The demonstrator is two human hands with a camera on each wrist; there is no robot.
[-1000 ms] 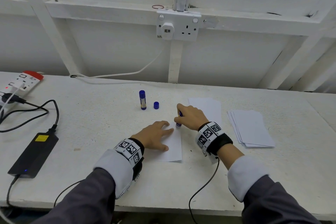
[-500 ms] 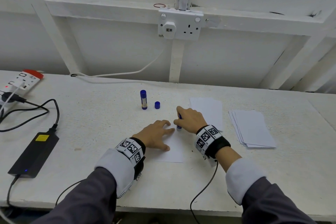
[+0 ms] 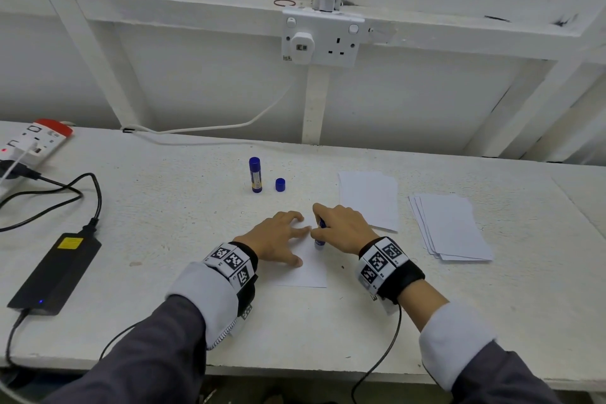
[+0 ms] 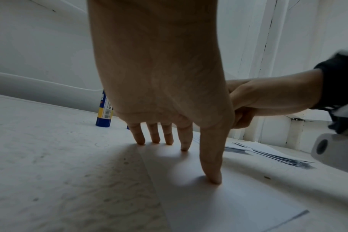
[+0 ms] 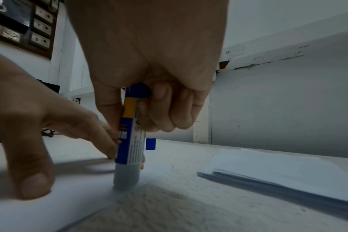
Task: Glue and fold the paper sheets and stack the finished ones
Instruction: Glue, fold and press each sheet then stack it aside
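Observation:
A white paper sheet point(image 3: 311, 267) lies flat on the table in front of me. My left hand point(image 3: 278, 239) presses it down with spread straight fingers point(image 4: 184, 141) and thumb. My right hand point(image 3: 341, 226) grips a blue and yellow glue stick point(image 5: 129, 136) upright, its tip down on the sheet's right edge. A stack of paper sheets point(image 3: 369, 198) lies just beyond the right hand, and a second, fanned stack of sheets point(image 3: 451, 229) lies further right.
A second, capped glue stick point(image 3: 255, 174) stands on the table behind the hands, with a loose blue cap point(image 3: 280, 184) beside it. A black power adapter point(image 3: 57, 272) with its cable and a power strip point(image 3: 32, 141) lie at the left. A wall socket point(image 3: 323, 38) hangs behind.
The right hand has drawn the glue stick a little toward me along the sheet's right edge. The left hand stays pressed on the sheet.

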